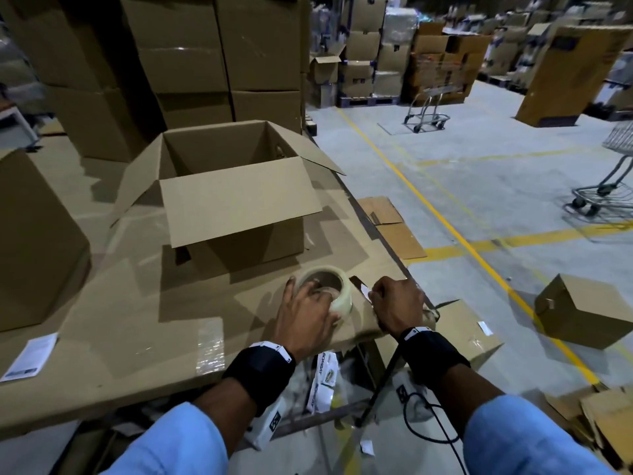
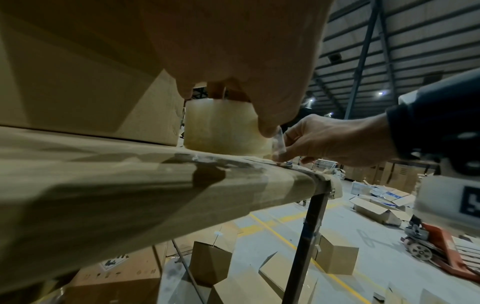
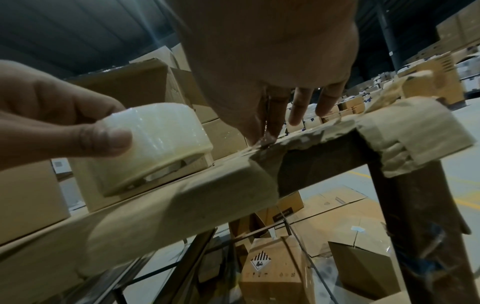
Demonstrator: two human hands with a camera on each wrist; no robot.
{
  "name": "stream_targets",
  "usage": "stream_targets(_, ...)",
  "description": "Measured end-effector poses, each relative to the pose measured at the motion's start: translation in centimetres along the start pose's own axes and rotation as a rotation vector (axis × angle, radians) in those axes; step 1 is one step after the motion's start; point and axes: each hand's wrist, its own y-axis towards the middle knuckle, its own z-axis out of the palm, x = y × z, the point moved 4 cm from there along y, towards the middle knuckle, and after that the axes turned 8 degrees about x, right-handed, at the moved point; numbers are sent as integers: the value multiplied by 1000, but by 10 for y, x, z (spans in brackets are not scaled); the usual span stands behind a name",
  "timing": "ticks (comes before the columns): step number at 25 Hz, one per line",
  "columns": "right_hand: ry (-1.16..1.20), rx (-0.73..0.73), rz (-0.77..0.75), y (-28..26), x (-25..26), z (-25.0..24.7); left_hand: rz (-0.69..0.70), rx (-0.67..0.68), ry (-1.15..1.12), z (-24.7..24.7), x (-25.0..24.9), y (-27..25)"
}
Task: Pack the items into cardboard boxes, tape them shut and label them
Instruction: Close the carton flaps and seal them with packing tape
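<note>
An open cardboard box (image 1: 233,186) stands on the cardboard-covered table (image 1: 137,320), its flaps spread and its inside mostly hidden. In front of it a roll of clear tape (image 1: 325,289) lies flat near the table's right corner. My left hand (image 1: 308,313) grips the roll, fingers in the core and thumb on the outer side (image 3: 103,137). My right hand (image 1: 397,303) pinches the loose tape end (image 1: 364,291) just right of the roll. The short strip (image 2: 278,142) stands between the roll (image 2: 223,127) and the fingers, low over the table.
A closed box (image 1: 30,241) sits at the table's left, and a printed label sheet (image 1: 30,354) lies near its front edge. Stacked cartons (image 1: 205,56) rise behind. On the floor to the right are a small box (image 1: 582,310), flattened cardboard (image 1: 394,228) and wire carts (image 1: 609,180).
</note>
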Motion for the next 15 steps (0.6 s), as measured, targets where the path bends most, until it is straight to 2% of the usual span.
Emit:
stream_targets(5,-149,27,-2,3,-5,-4,-7,10,-4,9,-8,12)
stream_targets(10,-139,62,-34,0,-7,-13,18,19,33,16,-13,23)
stream_targets(12,-56,32,-132,-1,-5,-18,38,8,23,14,-16,27)
stream_targets(15,33,30,-428,-5,3,-18,81,5,-22,13,-22,33)
